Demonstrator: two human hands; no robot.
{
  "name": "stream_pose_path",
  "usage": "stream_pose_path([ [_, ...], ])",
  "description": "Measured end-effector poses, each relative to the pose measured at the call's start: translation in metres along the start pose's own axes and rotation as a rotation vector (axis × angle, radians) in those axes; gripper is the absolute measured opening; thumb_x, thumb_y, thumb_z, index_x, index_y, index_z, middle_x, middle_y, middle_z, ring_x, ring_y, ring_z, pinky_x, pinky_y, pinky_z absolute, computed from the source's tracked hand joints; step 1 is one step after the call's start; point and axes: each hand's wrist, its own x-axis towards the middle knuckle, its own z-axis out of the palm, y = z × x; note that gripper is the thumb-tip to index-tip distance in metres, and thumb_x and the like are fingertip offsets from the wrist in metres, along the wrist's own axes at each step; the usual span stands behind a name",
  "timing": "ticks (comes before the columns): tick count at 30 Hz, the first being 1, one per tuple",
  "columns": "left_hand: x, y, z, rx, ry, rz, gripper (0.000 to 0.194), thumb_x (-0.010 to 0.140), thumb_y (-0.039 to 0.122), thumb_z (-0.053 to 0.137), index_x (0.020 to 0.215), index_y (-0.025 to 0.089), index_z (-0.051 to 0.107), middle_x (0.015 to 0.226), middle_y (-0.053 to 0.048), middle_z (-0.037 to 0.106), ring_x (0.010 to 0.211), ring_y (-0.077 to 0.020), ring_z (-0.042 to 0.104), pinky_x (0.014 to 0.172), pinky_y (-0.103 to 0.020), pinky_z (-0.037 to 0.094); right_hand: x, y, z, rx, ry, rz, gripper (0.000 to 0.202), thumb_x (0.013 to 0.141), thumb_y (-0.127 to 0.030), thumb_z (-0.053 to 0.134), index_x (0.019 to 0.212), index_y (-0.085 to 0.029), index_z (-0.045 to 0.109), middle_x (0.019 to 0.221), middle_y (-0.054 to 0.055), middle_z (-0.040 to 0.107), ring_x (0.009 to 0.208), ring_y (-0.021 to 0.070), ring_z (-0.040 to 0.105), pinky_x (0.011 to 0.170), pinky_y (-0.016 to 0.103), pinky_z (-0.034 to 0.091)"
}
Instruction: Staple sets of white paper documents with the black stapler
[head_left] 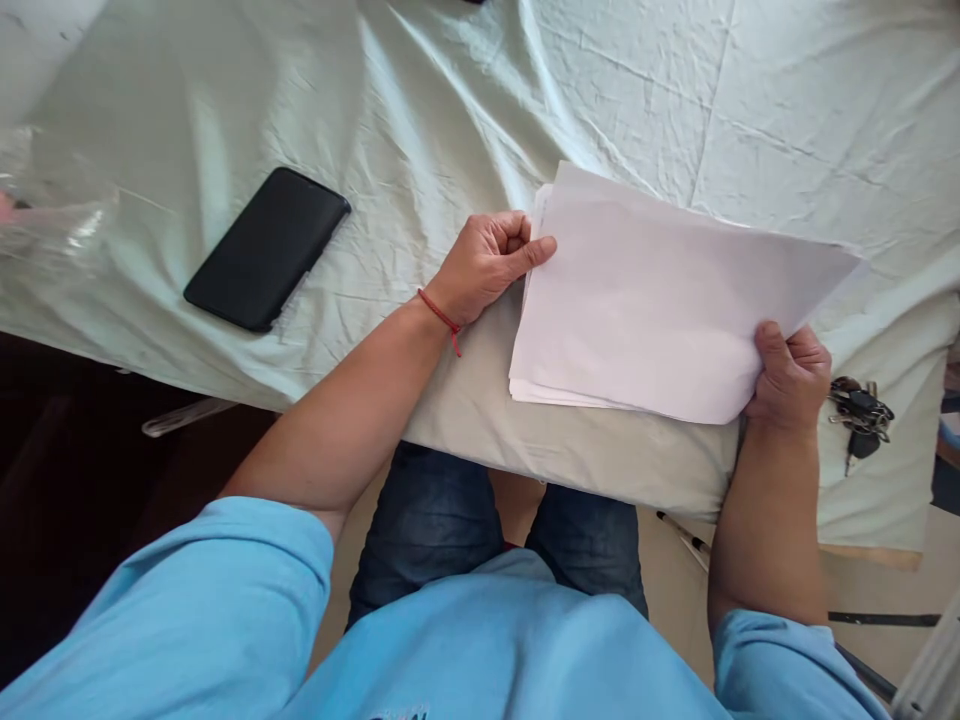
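A small stack of white paper sheets (645,300) lies slightly askew near the front edge of the cloth-covered table, with its right side raised a little. My left hand (487,262) pinches the stack's left edge, thumb on top and fingers curled. At the lower right corner, my right hand (791,375) grips the sheets with the thumb on top; its other fingers are partly hidden behind the paper. A red string bracelet (441,311) circles my left wrist.
A black phone (268,248) lies left of my left hand. Keys (861,412) rest just right of my right hand. Clear plastic wrap (56,215) is at the far left. The pale green tablecloth (420,120) is wrinkled and hangs over the front edge.
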Motion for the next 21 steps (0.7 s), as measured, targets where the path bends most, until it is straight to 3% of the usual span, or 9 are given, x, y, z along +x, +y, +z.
stream_pose_path([
  [6, 0.001, 0.0, 0.0, 0.036, -0.037, 0.003, 0.071, 0.087, 0.083, 0.105, 0.083, 0.025, 0.064, 0.077, -0.001, 0.064, 0.074, -0.0167, 0.063, 0.063, -0.034, 0.053, 0.004, 0.004, 0.002, -0.005, 0.081, -0.071, 0.059, 0.065, -0.076, 0.111, 0.082, -0.026, 0.084, 0.091, 0.002, 0.083, 0.109, 0.0238, 0.076, 0.114, 0.045, 0.069],
  [11, 0.001, -0.001, -0.001, 0.059, 0.016, 0.002, 0.074, 0.1, 0.088, 0.091, 0.077, 0.025, 0.058, 0.07, 0.0, 0.054, 0.07, -0.0162, 0.056, 0.064, -0.034, 0.05, 0.005, 0.008, 0.002, 0.005, 0.084, -0.074, 0.063, 0.065, -0.08, 0.112, 0.083, -0.026, 0.086, 0.088, 0.001, 0.082, 0.104, 0.0225, 0.077, 0.11, 0.043, 0.072],
  [14, 0.0, 0.003, 0.0, 0.046, -0.032, -0.01, 0.065, 0.101, 0.078, 0.095, 0.081, 0.024, 0.063, 0.072, 0.0, 0.057, 0.073, -0.0164, 0.058, 0.065, -0.034, 0.048, 0.009, 0.011, 0.001, 0.016, 0.117, -0.092, 0.064, 0.065, -0.081, 0.112, 0.085, -0.025, 0.087, 0.094, 0.001, 0.085, 0.105, 0.0209, 0.078, 0.114, 0.041, 0.072],
  [18, -0.001, 0.009, 0.001, 0.044, -0.142, -0.028, 0.049, 0.088, 0.057, 0.105, 0.087, 0.024, 0.069, 0.078, 0.0, 0.063, 0.075, -0.0159, 0.057, 0.066, -0.033, 0.045, 0.012, 0.012, 0.0, 0.049, 0.169, -0.104, 0.06, 0.071, -0.077, 0.11, 0.085, -0.025, 0.083, 0.101, 0.002, 0.086, 0.121, 0.0234, 0.082, 0.125, 0.042, 0.07],
  [21, -0.001, 0.01, 0.001, 0.094, -0.149, -0.02, 0.048, 0.089, 0.054, 0.102, 0.081, 0.024, 0.065, 0.075, 0.001, 0.059, 0.073, -0.0146, 0.05, 0.065, -0.033, 0.042, 0.012, 0.013, 0.001, 0.059, 0.189, -0.092, 0.057, 0.075, -0.071, 0.109, 0.091, -0.022, 0.085, 0.106, 0.005, 0.086, 0.123, 0.0242, 0.083, 0.124, 0.042, 0.071],
])
